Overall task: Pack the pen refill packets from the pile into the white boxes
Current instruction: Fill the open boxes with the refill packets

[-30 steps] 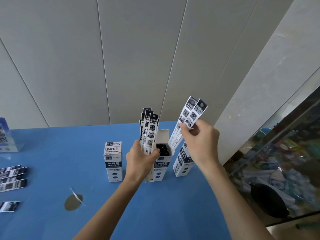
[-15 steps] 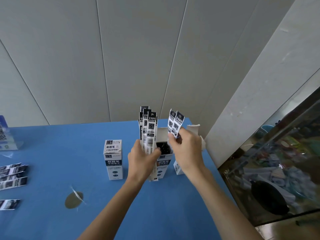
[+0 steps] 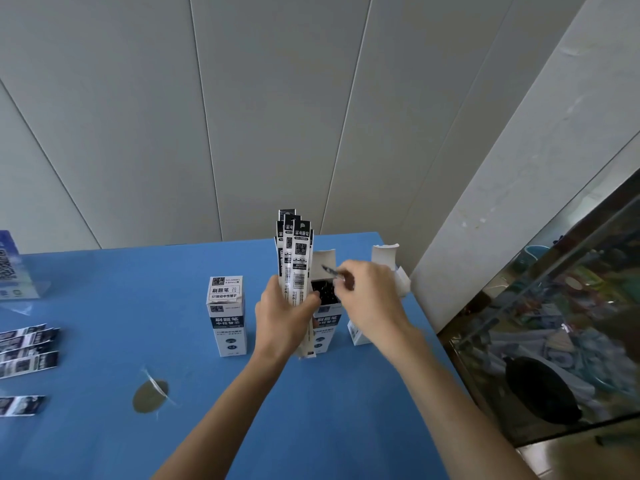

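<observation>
Head view: the right hand [image 3: 372, 299] has its fingers [image 3: 341, 277] curled in a pinch on the top of packets going down into the open box [image 3: 323, 308] — only a blurred tip shows — while the left hand [image 3: 282, 315] grips an upright bundle [image 3: 296, 258] beside that box. The step looks like seating packets; next calls for releasing, then taking more from the bundle. A shut box [image 3: 227, 315] stands left, a third box [image 3: 384, 261] right, and the pile [image 3: 27, 346] lies at the surface's [image 3: 104, 306] left edge.

Black-and-white printed refill packets [image 3: 294, 258] stand in my left hand [image 3: 282, 315] over the blue desk [image 3: 104, 278]. White boxes [image 3: 227, 315] carry dark navy bands; loose packets [image 3: 27, 344] at the left edge match, near a grey-brown patch [image 3: 150, 396].
</observation>
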A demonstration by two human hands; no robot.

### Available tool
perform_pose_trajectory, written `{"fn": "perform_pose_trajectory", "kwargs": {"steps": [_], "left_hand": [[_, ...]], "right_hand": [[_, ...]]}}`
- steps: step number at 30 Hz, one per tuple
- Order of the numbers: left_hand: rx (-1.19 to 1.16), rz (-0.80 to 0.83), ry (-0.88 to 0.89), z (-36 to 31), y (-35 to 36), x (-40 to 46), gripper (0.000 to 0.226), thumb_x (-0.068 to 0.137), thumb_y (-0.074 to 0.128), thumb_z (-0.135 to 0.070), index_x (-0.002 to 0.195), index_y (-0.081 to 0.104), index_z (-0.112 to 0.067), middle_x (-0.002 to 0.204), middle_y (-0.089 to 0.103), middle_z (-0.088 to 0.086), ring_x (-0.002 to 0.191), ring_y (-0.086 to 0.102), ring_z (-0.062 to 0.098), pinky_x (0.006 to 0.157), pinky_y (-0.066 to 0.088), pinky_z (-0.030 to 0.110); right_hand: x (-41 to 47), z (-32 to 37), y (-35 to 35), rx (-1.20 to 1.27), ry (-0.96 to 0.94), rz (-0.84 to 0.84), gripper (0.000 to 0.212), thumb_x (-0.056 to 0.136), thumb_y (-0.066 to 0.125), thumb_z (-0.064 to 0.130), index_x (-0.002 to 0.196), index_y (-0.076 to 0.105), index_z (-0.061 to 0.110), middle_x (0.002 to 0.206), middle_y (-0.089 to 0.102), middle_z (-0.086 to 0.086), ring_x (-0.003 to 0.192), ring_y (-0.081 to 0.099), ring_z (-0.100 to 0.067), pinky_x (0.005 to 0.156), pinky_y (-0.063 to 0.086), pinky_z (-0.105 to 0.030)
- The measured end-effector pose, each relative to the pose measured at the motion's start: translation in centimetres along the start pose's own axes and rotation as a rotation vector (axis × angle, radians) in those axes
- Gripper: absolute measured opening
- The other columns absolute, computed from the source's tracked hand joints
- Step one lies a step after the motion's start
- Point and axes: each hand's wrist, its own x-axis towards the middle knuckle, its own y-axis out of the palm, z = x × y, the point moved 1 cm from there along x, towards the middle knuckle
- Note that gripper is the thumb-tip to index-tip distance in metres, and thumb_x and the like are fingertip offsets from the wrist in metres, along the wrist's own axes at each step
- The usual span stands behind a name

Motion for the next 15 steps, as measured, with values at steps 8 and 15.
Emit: {"fn": "perform_pose_trajectory", "kwargs": {"steps": [8,15], "left_hand": [[-0.021,0.009,-0.003,-0.2,0.3,-0.3,0.018,0.078,0.070,-0.018,0.089,0.057,-0.014,0.079,0.068,-0.002,0.075,0.066,0.017,0.065,0.053,0.031],[-0.023,-0.001,-0.012,-0.2,0.2,-0.3,0.019,0.078,0.070,-0.017,0.088,0.056,-0.010,0.078,0.067,0.002,0.076,0.065,0.022,0.068,0.054,0.038]], "right_hand": [[0.0,0.2,-0.2,-0.029,0.035,-0.016,0.015,0.085,0.062,0.023,0.094,0.067,0.012,0.086,0.066,-0.004,0.081,0.057,-0.021,0.067,0.044,-0.031],[-0.1,0.7,0.5,-0.229,-0.007,0.062,0.017,0.091,0.050,0.012,0.080,0.061,0.005,0.077,0.065,-0.012,0.070,0.054,-0.029,0.055,0.039,-0.035]]}}
